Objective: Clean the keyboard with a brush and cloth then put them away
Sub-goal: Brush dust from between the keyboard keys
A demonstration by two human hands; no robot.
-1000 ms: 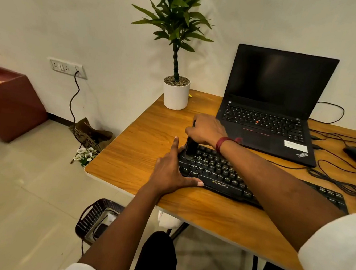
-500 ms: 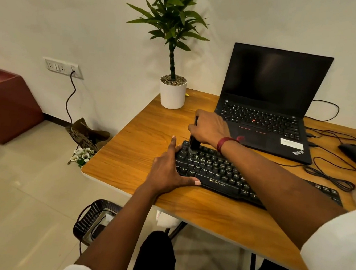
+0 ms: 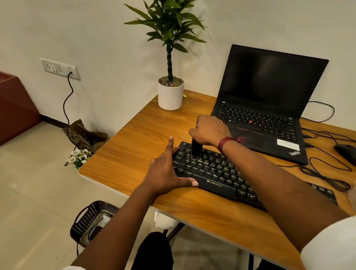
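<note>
1. We see a black keyboard (image 3: 223, 174) lying slantwise on the wooden table (image 3: 131, 152), near its front edge, with the right end partly hidden behind the right forearm.
2. The right hand (image 3: 210, 130) has its fingers curled round the handle of a dark brush (image 3: 196, 148). It holds the brush upright, with the bristle end down on the keys at the far left corner of the keyboard.
3. A red band sits on the right wrist.
4. The left hand (image 3: 164, 173) lies flat at the keyboard's left end with its fingers straight and spread. The thumb runs along the keyboard's front edge, and the forefinger points toward the far edge of the table.
5. We cannot tell whether that forefinger touches the keyboard's side or lies just beside it.
6. An open laptop (image 3: 263, 104) with a dark screen stands behind the keyboard, toward the table's far edge.
7. A plant in a white pot (image 3: 170, 94) stands at the far left corner.
8. A black mouse (image 3: 353, 156) and loose cables (image 3: 326, 179) lie toward the right edge.
9. We see no cloth that we can name for certain.
10. A dark basket (image 3: 85, 219) sits on the floor below the front left corner.
</note>
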